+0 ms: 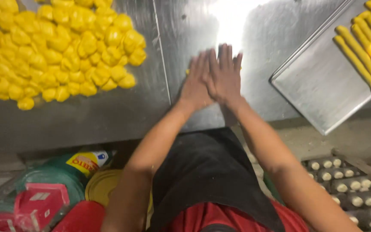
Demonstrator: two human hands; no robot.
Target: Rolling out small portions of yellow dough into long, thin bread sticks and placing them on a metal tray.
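My left hand [196,81] and my right hand [226,73] lie flat, side by side, palms down on the steel table [108,116]. Under them is a piece of yellow dough [187,71]; only a sliver shows at the left hand's edge. The fingers are stretched out and blurred. A large heap of yellow dough lumps [56,47] lies on the table to the left. At the upper right, a metal tray [318,86] carries several long yellow dough rolls [361,51].
Below the table edge on the left are green and red lids and a yellow-labelled container [86,162]. At the lower right stands a tray of small pale-filled pieces [348,187]. A black apron [207,172] hangs in front of me.
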